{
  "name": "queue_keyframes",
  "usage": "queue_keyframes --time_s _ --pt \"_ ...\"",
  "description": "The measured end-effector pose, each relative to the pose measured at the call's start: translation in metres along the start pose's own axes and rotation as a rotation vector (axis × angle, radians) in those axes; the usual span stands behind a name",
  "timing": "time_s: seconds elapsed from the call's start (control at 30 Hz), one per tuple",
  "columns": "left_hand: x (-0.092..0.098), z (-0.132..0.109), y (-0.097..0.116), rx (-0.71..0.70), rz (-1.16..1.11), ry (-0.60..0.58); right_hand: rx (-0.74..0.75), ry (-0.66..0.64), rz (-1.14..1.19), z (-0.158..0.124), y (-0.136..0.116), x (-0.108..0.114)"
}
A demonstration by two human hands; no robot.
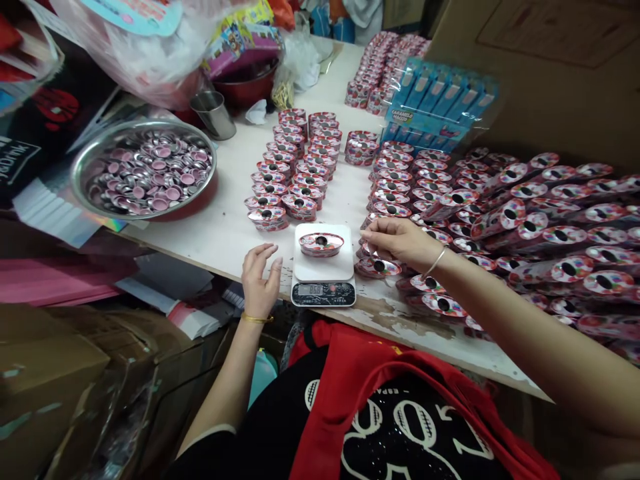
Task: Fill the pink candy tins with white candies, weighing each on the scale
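My left hand (pixel 260 280) rests at the table edge just left of a digital kitchen scale (pixel 323 267), its fingers loosely curled around nothing. On the scale's white platform lies a red-and-silver foil oval packet (pixel 321 244) with a dark central hole. My right hand (pixel 400 243) reaches in from the right, its fingertips pinched together above the end of a row of matching packets (pixel 379 267). I cannot tell whether those fingers grip one. Two stacked rows of packets (pixel 290 177) stand left of the scale, and a large heap (pixel 550 233) covers the table's right side.
A steel bowl (pixel 144 170) of small pink-and-silver cups sits at the left. Behind it stand a steel cup (pixel 214 115) and a red bowl (pixel 245 83). Blue packages in clear plastic (pixel 435 100) lie at the back. Cardboard boxes (pixel 45 380) fill the floor at lower left.
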State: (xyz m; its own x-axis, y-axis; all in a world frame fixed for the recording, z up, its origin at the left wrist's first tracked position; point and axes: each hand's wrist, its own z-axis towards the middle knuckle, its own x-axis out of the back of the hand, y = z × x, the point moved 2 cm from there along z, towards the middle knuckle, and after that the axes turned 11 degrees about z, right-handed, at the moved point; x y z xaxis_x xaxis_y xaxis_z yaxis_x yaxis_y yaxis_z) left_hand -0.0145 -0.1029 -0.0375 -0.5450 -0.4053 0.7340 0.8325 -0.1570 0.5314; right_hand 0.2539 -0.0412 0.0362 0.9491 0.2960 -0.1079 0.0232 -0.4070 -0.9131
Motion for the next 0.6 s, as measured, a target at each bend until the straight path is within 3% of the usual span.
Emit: queue_keyframes --time_s 0.33,0.47,0.6 --pt "-0.001 0.010 0.013 -0.074 -0.039 -0.012 0.245 -0.063 -0.567 0.036 -0.018 -0.058" --pt "-0.005 0.023 0.025 -0.228 0.022 -0.099 0.246 -0.017 -0.314 0.032 -0.020 -0.045" --pt "-0.013 0.046 0.045 -0.459 0.163 -0.307 0.111 0.067 0.110 0.011 -0.010 -0.018"
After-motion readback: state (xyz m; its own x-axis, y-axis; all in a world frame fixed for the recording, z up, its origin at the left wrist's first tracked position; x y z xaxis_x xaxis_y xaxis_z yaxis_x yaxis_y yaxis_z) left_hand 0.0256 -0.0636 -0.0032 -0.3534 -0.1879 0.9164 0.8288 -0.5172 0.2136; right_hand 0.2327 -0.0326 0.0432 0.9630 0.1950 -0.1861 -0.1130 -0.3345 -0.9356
